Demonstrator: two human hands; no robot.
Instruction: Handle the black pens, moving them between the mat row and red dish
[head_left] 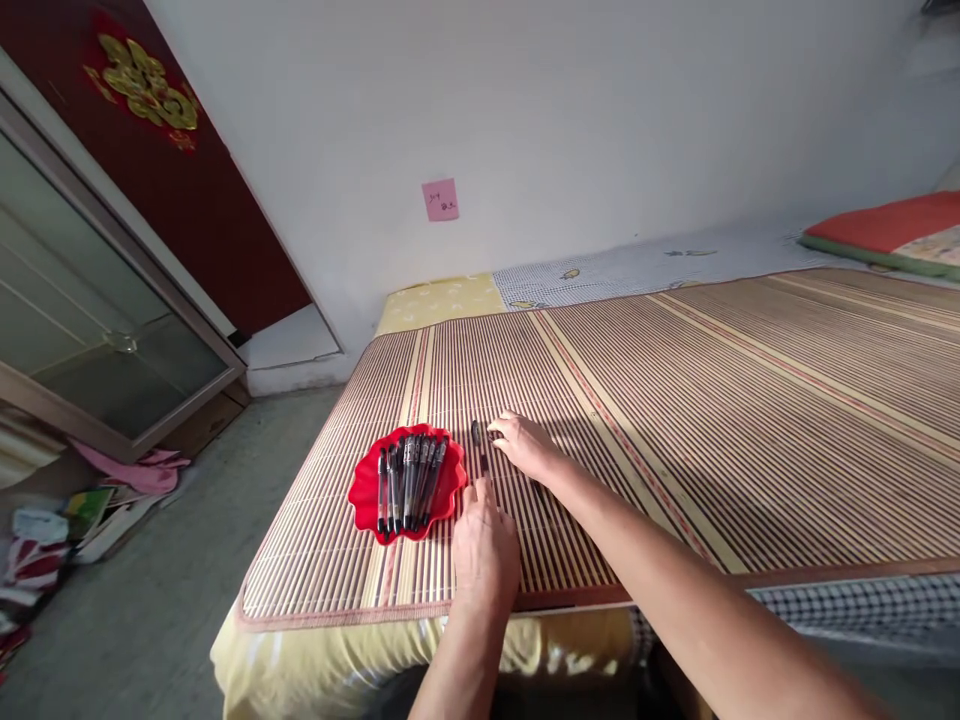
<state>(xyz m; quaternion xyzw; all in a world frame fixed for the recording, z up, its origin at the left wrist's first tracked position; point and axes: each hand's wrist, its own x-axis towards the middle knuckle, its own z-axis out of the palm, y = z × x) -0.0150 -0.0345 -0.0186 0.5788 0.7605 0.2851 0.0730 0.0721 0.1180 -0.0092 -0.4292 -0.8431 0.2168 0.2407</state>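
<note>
Nearest, the left hand (485, 545) lies flat, fingers together, on the bamboo mat (675, 420) beside a red dish (365, 490) of black pens (409, 480). Farther out, the right hand (525, 445) pinches a small dark pen cap (477, 432).

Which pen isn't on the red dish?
The dark pen lying alone on the bamboo mat, between the left hand and right hand. The other pens lie side by side on the red dish.

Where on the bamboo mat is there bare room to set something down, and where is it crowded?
The bamboo mat lies bare from the right hand across to the red pillow, and behind the red plate toward the wall. It is crowded at the near left corner: plate of pens, left hand, small dark pieces.
</note>
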